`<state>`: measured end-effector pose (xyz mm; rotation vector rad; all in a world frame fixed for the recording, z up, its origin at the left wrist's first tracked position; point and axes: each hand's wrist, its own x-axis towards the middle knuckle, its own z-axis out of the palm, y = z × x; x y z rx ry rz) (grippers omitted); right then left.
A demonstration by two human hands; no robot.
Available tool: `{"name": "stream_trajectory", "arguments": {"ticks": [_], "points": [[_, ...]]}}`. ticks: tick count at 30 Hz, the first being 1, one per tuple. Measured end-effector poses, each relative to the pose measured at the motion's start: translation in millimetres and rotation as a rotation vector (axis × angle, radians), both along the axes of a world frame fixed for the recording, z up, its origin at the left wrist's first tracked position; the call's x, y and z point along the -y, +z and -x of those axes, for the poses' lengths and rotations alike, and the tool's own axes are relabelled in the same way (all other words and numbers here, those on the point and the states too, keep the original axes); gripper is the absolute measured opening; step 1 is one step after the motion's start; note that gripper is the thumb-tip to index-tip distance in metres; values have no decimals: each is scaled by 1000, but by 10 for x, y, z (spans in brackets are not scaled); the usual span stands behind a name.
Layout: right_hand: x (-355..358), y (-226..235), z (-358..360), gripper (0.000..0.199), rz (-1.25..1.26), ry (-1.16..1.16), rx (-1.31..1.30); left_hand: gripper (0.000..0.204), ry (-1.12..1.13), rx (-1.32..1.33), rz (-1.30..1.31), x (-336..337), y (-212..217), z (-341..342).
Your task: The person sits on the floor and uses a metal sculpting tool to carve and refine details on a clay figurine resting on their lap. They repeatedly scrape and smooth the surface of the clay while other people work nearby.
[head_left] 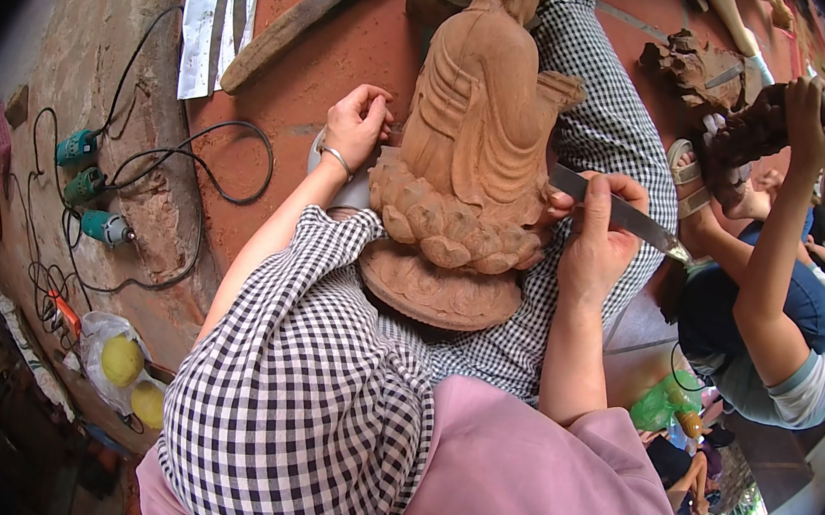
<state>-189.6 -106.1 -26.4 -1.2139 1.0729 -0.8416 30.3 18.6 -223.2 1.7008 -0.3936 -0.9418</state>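
Note:
A carved brown wooden statue of a seated, robed figure leans away between my legs, its back toward me. Its lotus-petal base and round foot are nearest me. My right hand grips a flat metal blade, thumb laid along it. One end of the blade reaches the statue's right side; the other points out past my hand. My left hand, a bracelet at its wrist, is curled just left of the statue. What those fingers hold, if anything, is hidden.
Left lie a white sheet with two dark blades, a long wooden bar, green power tools with tangled black cords, and bagged yellow fruit. At right, another person lifts a dark carved piece beside a rough wood chunk.

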Motion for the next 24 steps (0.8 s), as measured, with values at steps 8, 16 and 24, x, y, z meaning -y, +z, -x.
{"name": "stream_trajectory", "arguments": {"ticks": [8, 16, 24], "points": [[418, 223, -62, 10, 167, 677, -264, 18, -30, -23, -14, -17, -20, -15], [976, 602, -747, 17, 981, 1474, -423, 19, -27, -14, -27, -3, 2, -11], [1084, 519, -1200, 14, 812, 1636, -526, 20, -21, -28, -21, -9, -11, -8]]}}
